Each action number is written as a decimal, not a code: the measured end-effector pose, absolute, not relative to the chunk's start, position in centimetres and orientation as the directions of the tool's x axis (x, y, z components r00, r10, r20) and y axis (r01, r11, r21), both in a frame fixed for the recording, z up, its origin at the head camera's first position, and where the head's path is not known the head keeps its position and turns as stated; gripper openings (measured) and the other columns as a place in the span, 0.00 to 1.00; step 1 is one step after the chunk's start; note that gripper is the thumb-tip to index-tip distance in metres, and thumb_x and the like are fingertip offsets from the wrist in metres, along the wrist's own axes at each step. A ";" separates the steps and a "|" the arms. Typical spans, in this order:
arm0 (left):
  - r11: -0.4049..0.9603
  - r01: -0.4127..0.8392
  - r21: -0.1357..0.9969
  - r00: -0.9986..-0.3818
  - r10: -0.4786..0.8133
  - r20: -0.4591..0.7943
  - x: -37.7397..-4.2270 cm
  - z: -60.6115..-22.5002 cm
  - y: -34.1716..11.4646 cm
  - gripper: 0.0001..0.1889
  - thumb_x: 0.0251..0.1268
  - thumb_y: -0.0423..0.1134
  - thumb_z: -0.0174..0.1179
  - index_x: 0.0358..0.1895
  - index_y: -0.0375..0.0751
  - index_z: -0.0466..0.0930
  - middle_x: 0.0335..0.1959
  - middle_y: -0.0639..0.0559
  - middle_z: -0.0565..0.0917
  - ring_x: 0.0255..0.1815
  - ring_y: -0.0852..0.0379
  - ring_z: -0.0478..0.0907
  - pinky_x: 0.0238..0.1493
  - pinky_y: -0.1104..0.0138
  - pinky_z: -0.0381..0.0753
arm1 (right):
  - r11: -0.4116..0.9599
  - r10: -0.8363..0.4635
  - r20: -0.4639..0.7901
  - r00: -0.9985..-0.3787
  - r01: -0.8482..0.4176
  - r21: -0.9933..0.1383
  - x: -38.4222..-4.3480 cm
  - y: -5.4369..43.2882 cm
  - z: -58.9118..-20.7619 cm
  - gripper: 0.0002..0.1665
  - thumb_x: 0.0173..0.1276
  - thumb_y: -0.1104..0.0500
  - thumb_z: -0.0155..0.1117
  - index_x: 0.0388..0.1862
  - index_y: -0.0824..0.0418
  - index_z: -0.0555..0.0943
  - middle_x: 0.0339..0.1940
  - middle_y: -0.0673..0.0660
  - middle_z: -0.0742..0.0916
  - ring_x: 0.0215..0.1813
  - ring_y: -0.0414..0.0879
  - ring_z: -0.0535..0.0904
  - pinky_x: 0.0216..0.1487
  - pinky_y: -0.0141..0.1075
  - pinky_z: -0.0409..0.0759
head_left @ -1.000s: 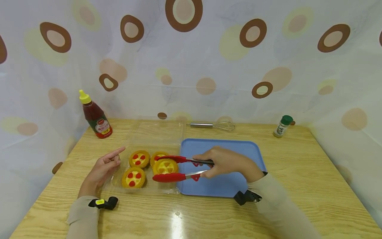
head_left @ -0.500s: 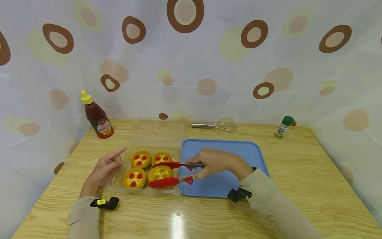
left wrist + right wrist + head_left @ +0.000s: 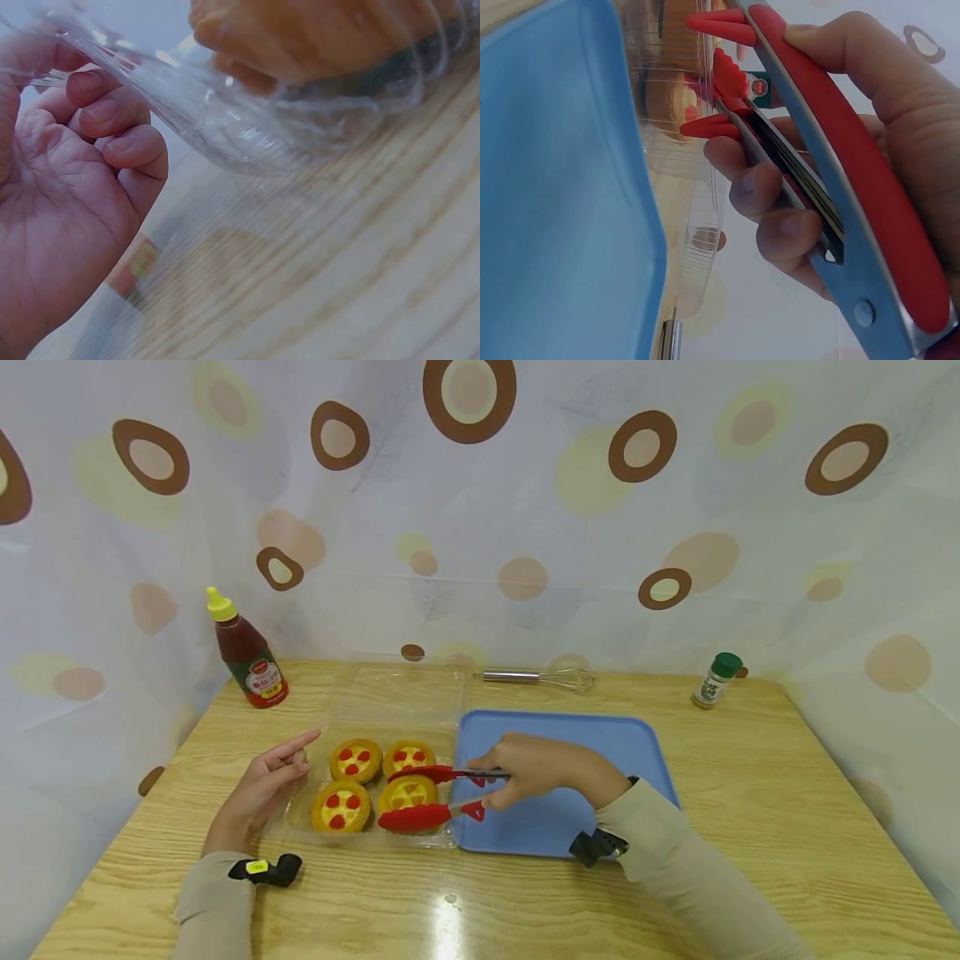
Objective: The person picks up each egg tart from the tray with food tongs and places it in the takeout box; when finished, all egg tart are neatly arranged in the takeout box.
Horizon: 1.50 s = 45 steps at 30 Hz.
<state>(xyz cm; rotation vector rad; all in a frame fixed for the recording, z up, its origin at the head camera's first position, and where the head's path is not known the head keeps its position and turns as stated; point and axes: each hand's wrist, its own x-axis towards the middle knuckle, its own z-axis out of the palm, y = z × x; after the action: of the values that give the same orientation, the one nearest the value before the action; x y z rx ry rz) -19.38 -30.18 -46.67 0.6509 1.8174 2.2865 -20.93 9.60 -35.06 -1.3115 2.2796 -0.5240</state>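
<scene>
The right hand (image 3: 528, 768) is gripping red-and-silver metal tongs (image 3: 416, 817), its fingers (image 3: 754, 187) curling round both handles. The tongs' heads are standing apart astride a round golden tart (image 3: 407, 793) with a yellow top; whether they are squeezing it cannot be told. That tart is sitting near right in an opened clear plastic container (image 3: 401, 693), beside three red-dotted tarts (image 3: 341, 806). The left hand (image 3: 262, 785) is resting at the container's left edge, its index finger extending and others bending; whether it is pinching the plastic is unclear. A blue rectangular tray (image 3: 525, 828) is lying alongside.
</scene>
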 end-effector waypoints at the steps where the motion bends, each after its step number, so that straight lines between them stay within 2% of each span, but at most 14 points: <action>1: -0.256 0.150 0.955 -0.894 0.378 0.242 -19.4 -46.7 -30.2 0.27 0.69 0.19 0.40 0.67 0.42 0.68 0.28 0.56 0.64 0.25 0.58 0.57 0.29 0.65 0.54 | 0.475 -0.875 -0.196 -0.443 -0.701 -0.532 -20.9 9.6 -35.0 0.30 0.63 0.57 0.63 0.63 0.68 0.73 0.09 0.43 0.57 0.14 0.36 0.47 0.19 0.27 0.53; 16: -0.266 0.141 0.954 -0.892 0.384 0.238 -19.4 -46.8 -30.3 0.27 0.70 0.20 0.40 0.67 0.43 0.69 0.28 0.57 0.65 0.26 0.62 0.62 0.30 0.65 0.54 | 0.487 -0.870 -0.218 -0.443 -0.699 -0.523 -21.2 9.5 -35.0 0.31 0.62 0.56 0.63 0.63 0.67 0.73 0.10 0.43 0.61 0.14 0.35 0.50 0.18 0.26 0.54; 23: -0.263 0.139 0.955 -0.893 0.383 0.236 -19.4 -46.7 -30.2 0.27 0.69 0.20 0.40 0.67 0.43 0.68 0.27 0.56 0.64 0.26 0.62 0.62 0.30 0.65 0.54 | 0.500 -0.863 -0.232 -0.449 -0.690 -0.523 -21.0 9.4 -34.8 0.31 0.62 0.57 0.63 0.63 0.68 0.73 0.07 0.43 0.62 0.13 0.35 0.49 0.18 0.26 0.53; 32: -0.247 0.142 0.959 -0.897 0.378 0.230 -19.3 -46.6 -30.1 0.26 0.70 0.21 0.41 0.68 0.41 0.66 0.27 0.56 0.64 0.25 0.59 0.59 0.30 0.64 0.53 | 0.503 -0.861 -0.231 -0.453 -0.687 -0.524 -21.2 9.5 -34.6 0.31 0.60 0.58 0.62 0.62 0.68 0.73 0.10 0.43 0.62 0.14 0.35 0.51 0.18 0.26 0.54; 39: -0.259 0.132 0.957 -0.897 0.379 0.226 -19.4 -46.7 -30.1 0.26 0.70 0.21 0.41 0.67 0.43 0.68 0.27 0.57 0.65 0.24 0.57 0.56 0.30 0.64 0.53 | 0.506 -0.858 -0.227 -0.461 -0.679 -0.532 -21.2 9.8 -34.3 0.30 0.60 0.58 0.63 0.61 0.69 0.74 0.18 0.46 0.76 0.15 0.36 0.51 0.20 0.28 0.55; 42: -0.273 0.133 0.953 -0.894 0.383 0.234 -19.4 -46.8 -30.2 0.26 0.70 0.20 0.39 0.67 0.43 0.69 0.27 0.57 0.65 0.25 0.56 0.55 0.30 0.64 0.52 | 0.511 -0.853 -0.222 -0.472 -0.669 -0.540 -21.3 10.1 -34.3 0.30 0.60 0.58 0.63 0.61 0.68 0.75 0.20 0.50 0.79 0.15 0.36 0.50 0.20 0.28 0.54; 45: -0.285 0.133 0.949 -0.891 0.386 0.240 -19.4 -46.8 -30.2 0.27 0.70 0.19 0.39 0.66 0.44 0.70 0.27 0.57 0.65 0.25 0.55 0.54 0.30 0.64 0.52 | 0.513 -0.848 -0.205 -0.488 -0.661 -0.548 -21.4 10.5 -34.2 0.30 0.60 0.58 0.63 0.62 0.67 0.74 0.37 0.56 0.86 0.16 0.36 0.51 0.21 0.28 0.55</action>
<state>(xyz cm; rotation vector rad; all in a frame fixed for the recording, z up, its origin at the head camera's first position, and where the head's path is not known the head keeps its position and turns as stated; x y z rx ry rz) -19.41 -30.19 -46.79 0.6543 1.7689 2.3033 -21.38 10.52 -34.24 -1.2375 2.3051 -0.5569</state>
